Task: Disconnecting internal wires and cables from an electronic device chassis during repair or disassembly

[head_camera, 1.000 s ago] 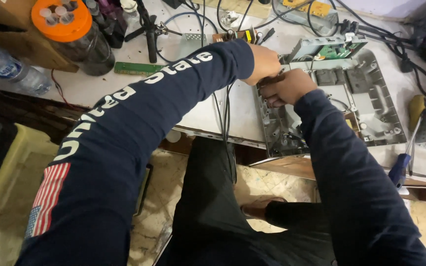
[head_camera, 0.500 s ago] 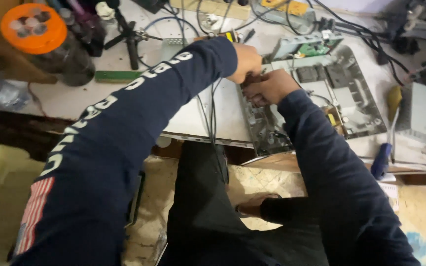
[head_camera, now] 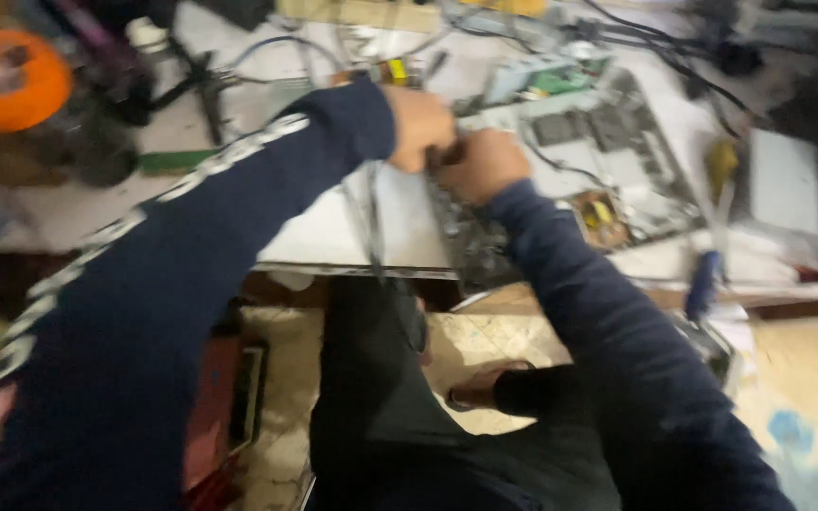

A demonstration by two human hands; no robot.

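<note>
At twelve o'clock on the bench our two hands meet over one opened chassis [head_camera: 617, 151]. Our left hand [head_camera: 418, 125] is curled shut, and our right hand [head_camera: 480, 166] is curled shut touching it at three o'clock; blur hides what either grips. We count one orange lid [head_camera: 7, 80] at ten o'clock, one blue-handled screwdriver [head_camera: 702, 284] at four o'clock, one grey box [head_camera: 786, 180] at three o'clock, and several black cables [head_camera: 371, 222]. The white bench [head_camera: 324, 237] is cluttered; below it lies a pale tiled floor [head_camera: 485, 341].
</note>
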